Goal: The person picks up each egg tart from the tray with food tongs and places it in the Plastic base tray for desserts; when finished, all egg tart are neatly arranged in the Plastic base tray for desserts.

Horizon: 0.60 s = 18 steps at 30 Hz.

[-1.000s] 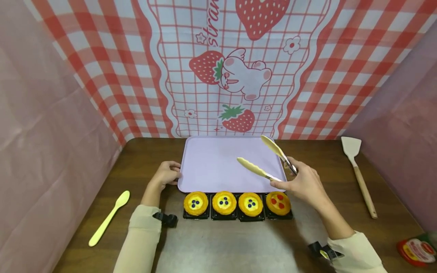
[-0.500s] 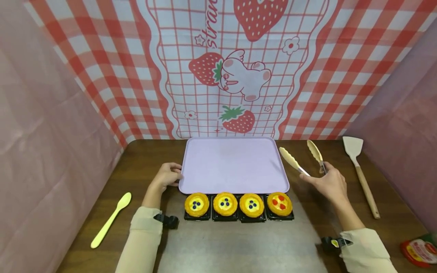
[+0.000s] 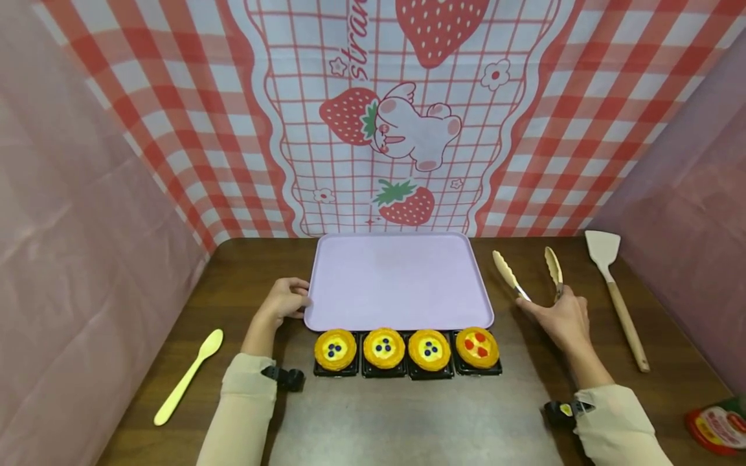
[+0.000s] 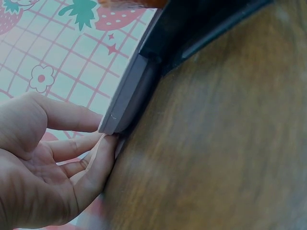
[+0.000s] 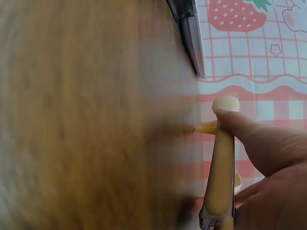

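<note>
At the left edge of a lilac tray (image 3: 402,278), my left hand (image 3: 283,299) pinches the rim; in the left wrist view the thumb lies over the edge and fingers reach under it. My right hand (image 3: 559,317) grips a pair of kitchen tongs (image 5: 221,167) on the table's right side. Their cream scalloped tips (image 3: 506,268) point away from me and stand spread apart, with nothing between them. In front of the tray sit several egg tarts in black square holders: tarts with blue dots (image 3: 384,347) and, at the right end, one with red pieces (image 3: 477,347).
A pale yellow spoon (image 3: 189,378) lies at the left. To the right are a white spatula (image 3: 618,298) with a wooden handle and a red-labelled bottle (image 3: 718,427). A checked strawberry cloth (image 3: 373,162) hangs behind the brown table (image 3: 250,259).
My right hand has carried the tongs rightward, from over the tray to the table beside it, slowing lately. The left hand has kept its place at the tray's edge.
</note>
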{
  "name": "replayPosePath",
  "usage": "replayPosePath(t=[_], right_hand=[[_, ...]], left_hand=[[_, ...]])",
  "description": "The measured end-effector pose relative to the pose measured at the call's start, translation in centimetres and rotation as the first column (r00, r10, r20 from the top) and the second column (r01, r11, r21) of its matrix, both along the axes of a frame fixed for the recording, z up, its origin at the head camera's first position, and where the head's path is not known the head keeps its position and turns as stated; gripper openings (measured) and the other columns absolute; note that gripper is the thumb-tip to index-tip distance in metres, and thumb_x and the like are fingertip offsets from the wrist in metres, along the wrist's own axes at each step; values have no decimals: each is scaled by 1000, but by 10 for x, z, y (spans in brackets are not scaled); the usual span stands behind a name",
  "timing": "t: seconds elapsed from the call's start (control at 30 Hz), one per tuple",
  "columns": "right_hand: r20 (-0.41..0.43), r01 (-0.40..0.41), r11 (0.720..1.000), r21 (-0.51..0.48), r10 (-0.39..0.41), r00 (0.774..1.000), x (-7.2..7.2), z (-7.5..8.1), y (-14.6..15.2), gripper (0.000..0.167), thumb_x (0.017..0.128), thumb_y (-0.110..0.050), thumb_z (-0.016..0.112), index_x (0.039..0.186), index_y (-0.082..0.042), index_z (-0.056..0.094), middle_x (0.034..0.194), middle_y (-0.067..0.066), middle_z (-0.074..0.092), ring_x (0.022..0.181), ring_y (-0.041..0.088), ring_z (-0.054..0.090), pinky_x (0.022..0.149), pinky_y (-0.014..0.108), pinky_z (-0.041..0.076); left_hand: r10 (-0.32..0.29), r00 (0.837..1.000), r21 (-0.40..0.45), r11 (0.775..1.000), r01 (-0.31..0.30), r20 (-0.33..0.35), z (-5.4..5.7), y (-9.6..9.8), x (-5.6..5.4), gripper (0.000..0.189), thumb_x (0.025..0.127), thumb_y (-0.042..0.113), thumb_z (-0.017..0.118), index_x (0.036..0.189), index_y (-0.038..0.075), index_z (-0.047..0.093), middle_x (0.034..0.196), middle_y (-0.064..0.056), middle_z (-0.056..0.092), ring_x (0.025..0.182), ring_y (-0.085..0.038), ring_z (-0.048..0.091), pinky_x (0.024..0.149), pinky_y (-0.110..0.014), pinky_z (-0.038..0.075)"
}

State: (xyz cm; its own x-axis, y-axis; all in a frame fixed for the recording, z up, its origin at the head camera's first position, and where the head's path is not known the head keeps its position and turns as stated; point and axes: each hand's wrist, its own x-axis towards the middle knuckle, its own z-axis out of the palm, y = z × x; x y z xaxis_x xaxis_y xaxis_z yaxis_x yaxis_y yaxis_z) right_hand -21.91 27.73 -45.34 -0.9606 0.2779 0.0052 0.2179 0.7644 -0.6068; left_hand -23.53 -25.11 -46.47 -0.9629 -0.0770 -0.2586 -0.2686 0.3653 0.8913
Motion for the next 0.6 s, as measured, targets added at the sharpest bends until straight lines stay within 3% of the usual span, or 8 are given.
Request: replayPosePath(t=[0.2,0.6], right_hand=[[71,-1,997,-74,6,997,3,-2,-4,111,83,-60,70,144,17,19,126,46,28,113,60,38,95,69,38],[113,-60,996,-65,67,991,-3,2,1,121,83,-62,69,150,15,3,135,51,17,127,65,18,102,74,26]], left_hand=[[8,1000,7,1000,-8,8,1,-2,4,42,84,-4,65,124,-10,55,101,-17,57,81,-23,59,62,-35,59],[11,1000,23,1000,-11,11,2,-5,3,43,84,-4,65,125,-10,54,102,-18,57,81,-24,59,64,-36,60]])
